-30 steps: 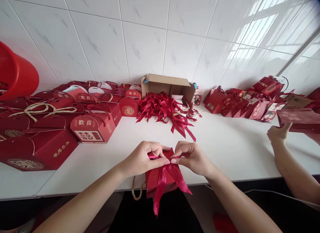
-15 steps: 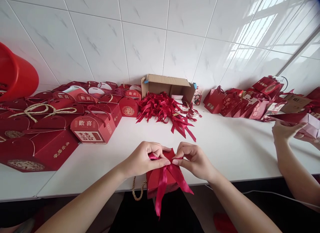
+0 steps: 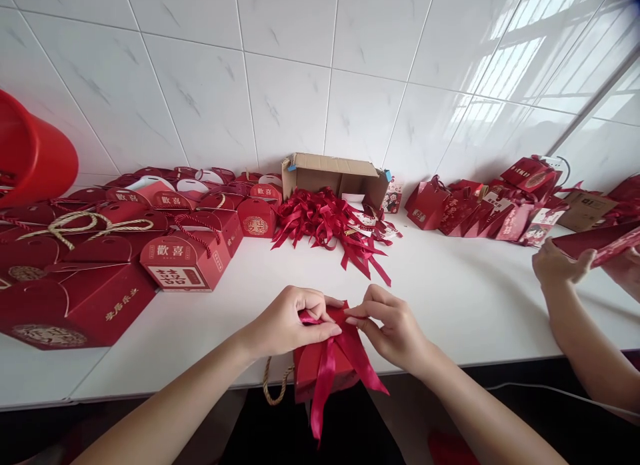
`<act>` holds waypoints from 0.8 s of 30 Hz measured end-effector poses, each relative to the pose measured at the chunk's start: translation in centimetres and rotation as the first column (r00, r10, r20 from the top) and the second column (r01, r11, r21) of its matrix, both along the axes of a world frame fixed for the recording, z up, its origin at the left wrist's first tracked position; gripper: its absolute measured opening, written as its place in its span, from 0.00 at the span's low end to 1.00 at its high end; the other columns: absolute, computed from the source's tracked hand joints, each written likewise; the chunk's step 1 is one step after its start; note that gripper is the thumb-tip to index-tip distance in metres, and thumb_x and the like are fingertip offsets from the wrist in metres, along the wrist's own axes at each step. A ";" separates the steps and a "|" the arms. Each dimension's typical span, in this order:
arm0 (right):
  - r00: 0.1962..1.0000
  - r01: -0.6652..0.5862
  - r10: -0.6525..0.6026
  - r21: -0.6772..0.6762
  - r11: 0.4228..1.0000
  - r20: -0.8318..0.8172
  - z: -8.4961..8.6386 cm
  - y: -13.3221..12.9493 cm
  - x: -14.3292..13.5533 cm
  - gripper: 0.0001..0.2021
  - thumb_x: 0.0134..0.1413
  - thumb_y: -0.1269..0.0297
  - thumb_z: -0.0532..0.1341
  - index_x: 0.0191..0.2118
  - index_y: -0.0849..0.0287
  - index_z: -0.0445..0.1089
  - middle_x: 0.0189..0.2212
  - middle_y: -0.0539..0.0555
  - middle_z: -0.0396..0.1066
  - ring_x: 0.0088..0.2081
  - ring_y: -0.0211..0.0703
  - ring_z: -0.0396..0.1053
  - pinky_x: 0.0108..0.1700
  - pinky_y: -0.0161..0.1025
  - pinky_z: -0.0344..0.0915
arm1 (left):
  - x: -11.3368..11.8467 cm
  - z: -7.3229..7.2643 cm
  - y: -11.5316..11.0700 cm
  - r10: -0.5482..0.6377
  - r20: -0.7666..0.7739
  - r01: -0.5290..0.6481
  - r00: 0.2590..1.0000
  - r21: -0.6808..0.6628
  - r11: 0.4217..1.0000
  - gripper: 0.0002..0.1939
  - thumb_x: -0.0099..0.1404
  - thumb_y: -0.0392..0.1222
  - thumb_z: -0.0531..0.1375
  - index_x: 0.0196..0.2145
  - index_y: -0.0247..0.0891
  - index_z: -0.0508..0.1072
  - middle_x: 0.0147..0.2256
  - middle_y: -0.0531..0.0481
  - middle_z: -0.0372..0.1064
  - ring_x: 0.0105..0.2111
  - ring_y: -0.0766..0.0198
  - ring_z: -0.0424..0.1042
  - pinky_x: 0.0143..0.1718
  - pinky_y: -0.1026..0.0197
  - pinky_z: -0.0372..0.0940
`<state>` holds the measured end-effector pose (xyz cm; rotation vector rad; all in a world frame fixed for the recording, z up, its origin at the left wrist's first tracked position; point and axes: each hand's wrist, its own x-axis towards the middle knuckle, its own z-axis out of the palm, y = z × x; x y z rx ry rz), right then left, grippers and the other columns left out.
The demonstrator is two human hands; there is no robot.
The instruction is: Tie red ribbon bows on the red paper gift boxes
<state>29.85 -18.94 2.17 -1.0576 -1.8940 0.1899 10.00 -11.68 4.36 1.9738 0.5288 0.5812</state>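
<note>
A small red box [image 3: 325, 368] rests at the table's front edge, partly overhanging it, with a gold rope handle [image 3: 276, 385] at its left side. A shiny crimson ribbon [image 3: 325, 385] lies over its top, and two tails hang down the front. My left hand [image 3: 305, 322] pinches the ribbon above the box. On the right side of the knot area, my right hand [image 3: 387, 325] has thumb and forefinger close together at the ribbon; what lies between the fingertips is too small to make out.
Red gift boxes [image 3: 185, 262] crowd the left, below a red bucket [image 3: 50, 148]. A cardboard box [image 3: 335, 165] spills loose ribbons [image 3: 320, 215] at the back. More red bags [image 3: 465, 208] stand right. Another person's hand [image 3: 560, 262] holds a red box [image 3: 600, 242].
My right hand has shifted slightly and its curled fingers have straightened somewhat; my left hand stays at the ribbon. At right, the other person's box has turned and moved.
</note>
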 end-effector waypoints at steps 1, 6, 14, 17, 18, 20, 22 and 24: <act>1.000 0.007 -0.007 0.014 1.000 0.002 -0.2 0.0 0.0 0.09 0.59 0.69 0.57 0.37 0.58 0.75 0.24 0.51 0.61 0.26 0.38 0.63 0.26 0.36 0.63 | 0.0 0.0 0.0 0.000 -0.001 0.000 1.000 0.003 1.000 0.23 0.58 0.40 0.62 0.19 0.42 0.48 0.19 0.56 0.48 0.48 0.50 0.73 0.35 0.64 0.65; 1.000 0.014 -0.014 0.002 1.000 0.004 -0.5 0.0 0.1 0.11 0.60 0.68 0.56 0.40 0.56 0.77 0.24 0.53 0.63 0.26 0.39 0.64 0.26 0.36 0.64 | 0.0 0.0 0.0 -0.004 -0.004 0.005 1.000 0.027 1.000 0.23 0.58 0.40 0.62 0.18 0.41 0.49 0.19 0.57 0.48 0.47 0.52 0.73 0.37 0.65 0.65; 0.986 -0.017 -0.022 -0.227 0.974 -0.166 -0.3 -0.4 0.1 0.06 0.54 0.64 0.63 0.32 0.56 0.79 0.24 0.53 0.67 0.26 0.39 0.66 0.28 0.37 0.64 | -0.2 -0.2 0.0 0.013 -0.025 -0.012 1.000 0.048 0.999 0.23 0.57 0.39 0.62 0.19 0.41 0.48 0.20 0.53 0.59 0.49 0.48 0.72 0.37 0.62 0.67; 0.963 -0.044 -0.040 -0.305 0.951 -0.266 -0.4 -0.3 -0.3 0.05 0.50 0.62 0.66 0.29 0.56 0.78 0.24 0.52 0.67 0.25 0.39 0.66 0.28 0.37 0.64 | -0.1 -0.1 0.1 0.008 -0.022 -0.007 1.000 0.040 0.999 0.22 0.56 0.41 0.63 0.18 0.41 0.51 0.21 0.52 0.64 0.50 0.48 0.72 0.40 0.60 0.67; 0.955 -0.054 -0.046 -0.326 0.944 -0.294 -0.4 -0.2 -0.5 0.06 0.49 0.61 0.67 0.27 0.57 0.77 0.24 0.51 0.67 0.25 0.38 0.66 0.27 0.37 0.64 | -0.1 -0.1 0.2 0.005 -0.022 -0.005 1.000 0.038 0.999 0.21 0.56 0.41 0.64 0.18 0.40 0.53 0.22 0.52 0.66 0.50 0.48 0.72 0.41 0.59 0.68; 0.943 -0.064 -0.057 -0.346 0.936 -0.329 -0.4 0.0 -0.7 0.07 0.46 0.60 0.69 0.25 0.58 0.76 0.23 0.51 0.66 0.24 0.37 0.65 0.27 0.36 0.63 | -0.1 -0.2 0.2 0.004 -0.019 -0.003 1.000 0.042 0.999 0.19 0.56 0.41 0.64 0.18 0.40 0.55 0.24 0.51 0.68 0.50 0.49 0.72 0.42 0.59 0.68; 0.942 -0.059 -0.061 -0.341 0.938 -0.331 -0.2 0.1 -0.8 0.08 0.44 0.61 0.70 0.23 0.59 0.75 0.23 0.50 0.66 0.25 0.37 0.65 0.27 0.36 0.63 | 0.0 -0.2 0.3 0.004 -0.009 -0.004 1.000 0.056 0.998 0.20 0.57 0.41 0.64 0.18 0.40 0.55 0.24 0.51 0.69 0.49 0.50 0.72 0.42 0.59 0.68; 0.948 -0.044 -0.063 -0.326 0.944 -0.313 -0.1 0.0 -0.7 0.08 0.44 0.63 0.70 0.22 0.59 0.73 0.23 0.50 0.65 0.25 0.37 0.64 0.27 0.36 0.62 | 0.0 -0.3 0.3 0.003 0.001 -0.003 1.000 0.067 0.998 0.22 0.58 0.41 0.63 0.18 0.41 0.51 0.23 0.51 0.67 0.49 0.50 0.72 0.42 0.59 0.68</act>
